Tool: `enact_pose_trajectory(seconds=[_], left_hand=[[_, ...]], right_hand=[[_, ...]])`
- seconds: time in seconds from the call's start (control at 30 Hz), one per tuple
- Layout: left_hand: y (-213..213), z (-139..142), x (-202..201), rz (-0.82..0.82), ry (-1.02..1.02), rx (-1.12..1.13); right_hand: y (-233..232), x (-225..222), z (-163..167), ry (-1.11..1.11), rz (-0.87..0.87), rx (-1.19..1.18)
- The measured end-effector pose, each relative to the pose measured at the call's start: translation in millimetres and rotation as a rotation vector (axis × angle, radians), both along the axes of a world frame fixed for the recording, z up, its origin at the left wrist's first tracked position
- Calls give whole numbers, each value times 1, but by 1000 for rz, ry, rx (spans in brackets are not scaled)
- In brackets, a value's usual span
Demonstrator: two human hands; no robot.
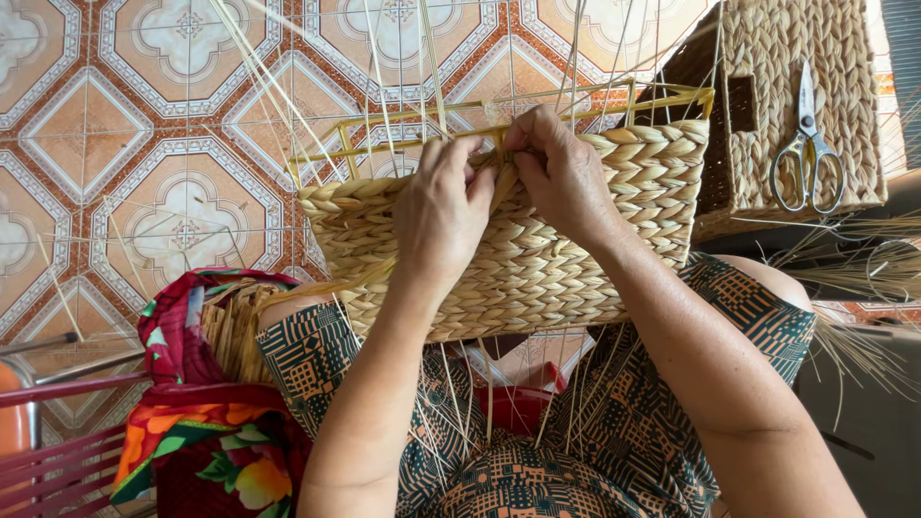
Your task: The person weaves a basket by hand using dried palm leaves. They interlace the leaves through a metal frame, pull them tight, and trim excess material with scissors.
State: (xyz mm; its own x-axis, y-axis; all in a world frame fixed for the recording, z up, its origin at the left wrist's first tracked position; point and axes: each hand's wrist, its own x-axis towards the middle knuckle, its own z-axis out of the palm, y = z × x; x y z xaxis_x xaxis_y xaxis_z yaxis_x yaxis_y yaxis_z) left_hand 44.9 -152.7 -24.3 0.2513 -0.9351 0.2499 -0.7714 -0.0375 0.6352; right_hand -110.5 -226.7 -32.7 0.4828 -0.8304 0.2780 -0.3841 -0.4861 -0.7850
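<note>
We were partway up the wall of the half-woven basket (518, 249), which rested on our lap with its woven side turned up toward us and its yellow wire frame (499, 115) still bare above the last row. Our left hand (443, 206) lay flat against the braided wall, fingers curled over the top edge, steadying the work just beside the right. Our right hand (561, 168) was bent at the rim with fingertips pressed together, pinching what looked like a straw strand (501, 177) between the two hands, though the exact grip was hidden by the knuckles. Loose straw stakes (288, 77) fanned out beyond both hands, over the patterned tile floor (144, 144). Well off to the right of our right hand sat a finished woven basket (767, 173) with a pair of scissors (808, 153) lying on top of it. Below our left forearm a red floral cloth (211, 432) wrapped a bundle of straw.

We judged the step in hand to be tucking the strand round a stake at the top row. The next move seemed to call for a firm pull to seat the braid tight against the row beneath, while the left hand kept the wall from shifting
</note>
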Motion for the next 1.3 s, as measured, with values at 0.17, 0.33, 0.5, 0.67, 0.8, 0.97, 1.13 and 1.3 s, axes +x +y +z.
enact_pose_trajectory(seconds=[0.17, 0.33, 0.5, 0.67, 0.8, 0.97, 1.13, 1.3], left_hand=[[6, 12, 8, -3, -173, -76], [19, 14, 9, -44, -244, -298], [38, 9, 0, -160, -348, -211], [30, 8, 14, -196, -226, -89], [28, 19, 44, -323, -134, 113], [27, 40, 61, -226, -331, -157], [39, 44, 44, -23, -381, -486], [8, 16, 30, -82, -96, 30]], right_hand=[[3, -2, 2, -33, 7, -5], [3, -4, 0, -98, 37, 97], [4, -2, 5, -89, 48, 134], [6, -12, 31, 111, 105, -16], [15, -18, 44, 117, 88, -259], [15, 7, 33, 177, 196, -430], [9, 16, 22, 127, 157, -402], [7, 16, 16, 141, 125, -406]])
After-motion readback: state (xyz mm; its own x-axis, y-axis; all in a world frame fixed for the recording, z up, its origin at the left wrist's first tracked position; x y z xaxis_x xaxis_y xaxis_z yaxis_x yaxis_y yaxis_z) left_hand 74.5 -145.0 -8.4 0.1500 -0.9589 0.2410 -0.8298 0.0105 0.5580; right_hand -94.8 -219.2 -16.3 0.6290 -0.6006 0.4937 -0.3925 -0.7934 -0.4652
